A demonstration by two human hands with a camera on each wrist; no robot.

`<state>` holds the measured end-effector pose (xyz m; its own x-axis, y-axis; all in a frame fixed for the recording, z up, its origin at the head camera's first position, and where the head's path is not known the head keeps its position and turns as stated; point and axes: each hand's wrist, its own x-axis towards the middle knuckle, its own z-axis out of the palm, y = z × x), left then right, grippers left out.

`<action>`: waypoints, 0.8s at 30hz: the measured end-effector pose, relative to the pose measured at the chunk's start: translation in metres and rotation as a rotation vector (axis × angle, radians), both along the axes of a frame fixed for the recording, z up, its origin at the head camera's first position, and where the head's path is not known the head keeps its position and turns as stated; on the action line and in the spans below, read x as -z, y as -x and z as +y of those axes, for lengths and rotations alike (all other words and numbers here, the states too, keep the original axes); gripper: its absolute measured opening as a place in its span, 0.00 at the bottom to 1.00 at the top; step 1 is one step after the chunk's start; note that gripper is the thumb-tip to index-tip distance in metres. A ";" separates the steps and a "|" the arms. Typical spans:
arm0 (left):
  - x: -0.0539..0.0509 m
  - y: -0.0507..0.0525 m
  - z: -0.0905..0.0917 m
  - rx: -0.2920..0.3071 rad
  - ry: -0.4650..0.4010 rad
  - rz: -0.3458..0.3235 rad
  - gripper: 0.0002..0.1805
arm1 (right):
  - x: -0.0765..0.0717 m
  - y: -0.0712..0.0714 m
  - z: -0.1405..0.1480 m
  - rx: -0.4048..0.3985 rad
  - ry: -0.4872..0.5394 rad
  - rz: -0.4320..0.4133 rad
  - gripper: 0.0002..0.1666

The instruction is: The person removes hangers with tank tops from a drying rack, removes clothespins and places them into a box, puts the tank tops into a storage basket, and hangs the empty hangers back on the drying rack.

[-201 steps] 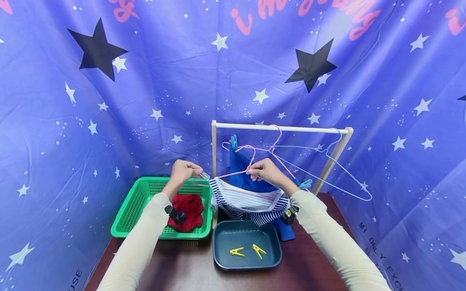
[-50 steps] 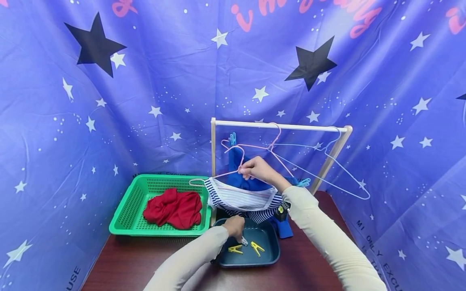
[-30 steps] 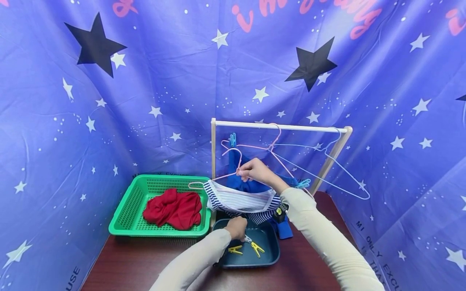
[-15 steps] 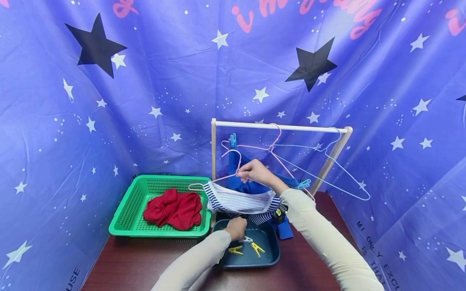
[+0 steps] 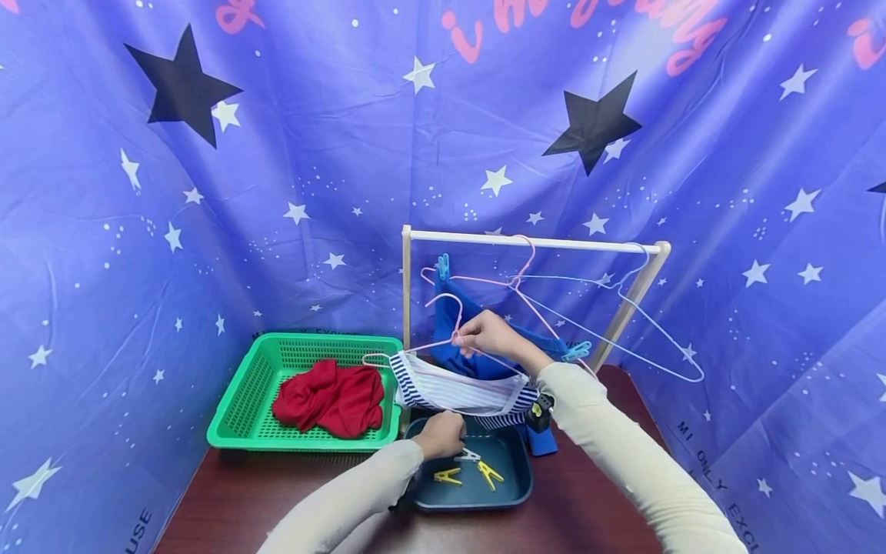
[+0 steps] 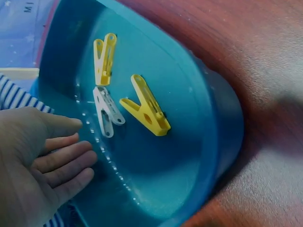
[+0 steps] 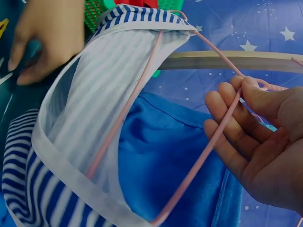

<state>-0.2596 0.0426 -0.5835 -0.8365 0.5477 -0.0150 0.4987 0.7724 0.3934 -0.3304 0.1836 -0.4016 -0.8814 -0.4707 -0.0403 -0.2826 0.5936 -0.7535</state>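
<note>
Pinching the pink hanger (image 7: pixel 191 175) at its neck with my right hand (image 5: pixel 490 336); from afar, I'm guessing that keeps the striped shirt (image 5: pixel 460 388) balanced, near side of the rack (image 5: pixel 471 239). Left hand (image 5: pixel 441 436) is relaxed, holding nothing, above the tray (image 5: pixel 471 493) corralling the clips (image 6: pixel 158 125).

1. Left arm (image 5: pixel 346 496): enters from the lower edge of the head view and slants forward and to the right, sleeved in cream to the wrist.
2. Left hand (image 5: pixel 441 435): low, near the body's midline; in the left wrist view the fingers are loosely bent, slightly parted, the thumb extended alongside.
3. Right arm (image 5: pixel 630 462): sleeved likewise, reaches forward and inward from the lower right.
4. Right hand (image 5: pixel 488 337): raised higher than the left; thumb and index finger meet in a pinch, the remaining fingers half curled.
</note>
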 end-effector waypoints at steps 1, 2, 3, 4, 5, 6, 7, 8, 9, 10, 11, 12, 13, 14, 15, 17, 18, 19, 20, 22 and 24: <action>-0.002 0.000 -0.003 0.016 -0.019 0.008 0.20 | 0.001 -0.001 0.000 -0.001 0.003 -0.013 0.10; -0.006 -0.001 -0.006 0.031 -0.040 0.012 0.14 | 0.001 -0.001 0.000 -0.002 0.007 -0.027 0.10; -0.010 -0.001 -0.009 0.043 -0.059 0.021 0.09 | 0.000 -0.003 0.000 -0.002 0.012 -0.044 0.10; -0.014 -0.002 -0.012 0.055 -0.080 0.027 0.03 | 0.000 -0.004 0.000 0.000 0.017 -0.061 0.10; -0.019 -0.002 -0.015 0.066 -0.101 0.026 0.02 | -0.001 -0.005 -0.001 0.003 0.015 -0.073 0.10; -0.025 -0.003 -0.018 0.079 -0.130 0.034 0.04 | -0.001 -0.006 -0.001 0.005 0.015 -0.083 0.10; -0.030 -0.003 -0.021 0.095 -0.165 0.045 0.05 | -0.001 -0.007 -0.001 0.008 0.016 -0.094 0.11; -0.036 -0.003 -0.024 0.103 -0.194 0.048 0.05 | -0.001 -0.008 -0.002 0.011 0.019 -0.104 0.11; -0.042 -0.004 -0.026 0.112 -0.227 0.057 0.06 | -0.001 -0.008 -0.002 0.011 0.026 -0.112 0.11; -0.048 -0.005 -0.028 0.123 -0.260 0.074 0.06 | -0.001 -0.009 -0.003 0.013 0.029 -0.119 0.11; -0.054 -0.006 -0.030 0.134 -0.300 0.091 0.06 | -0.001 -0.009 -0.005 0.009 0.031 -0.121 0.11; -0.061 -0.007 -0.032 0.144 -0.337 0.117 0.06 | -0.001 -0.010 -0.006 0.014 0.035 -0.129 0.11; -0.068 -0.007 -0.033 0.151 -0.371 0.134 0.07 | -0.001 -0.010 -0.008 0.017 0.039 -0.136 0.11; -0.075 -0.008 -0.034 0.159 -0.408 0.156 0.07 | -0.001 -0.011 -0.011 0.024 0.045 -0.145 0.11; -0.080 -0.009 -0.035 0.169 -0.444 0.188 0.07 | -0.001 -0.011 -0.013 0.030 0.049 -0.152 0.11; -0.090 -0.009 -0.035 0.187 -0.501 0.269 0.07 | -0.001 -0.012 -0.018 0.046 0.061 -0.176 0.10; -0.095 -0.010 -0.034 0.198 -0.520 0.314 0.07 | -0.001 -0.013 -0.020 0.054 0.066 -0.186 0.10; -0.100 -0.011 -0.033 0.211 -0.536 0.352 0.08 | 0.000 -0.013 -0.022 0.060 0.075 -0.199 0.10; -0.103 -0.012 -0.032 0.227 -0.546 0.394 0.08 | 0.001 -0.014 -0.025 0.063 0.086 -0.213 0.10; -0.112 -0.014 -0.029 0.269 -0.554 0.453 0.10 | 0.002 -0.014 -0.029 0.068 0.116 -0.252 0.10; -0.119 -0.017 -0.026 0.331 -0.552 0.470 0.13 | 0.003 -0.016 -0.032 0.066 0.142 -0.284 0.11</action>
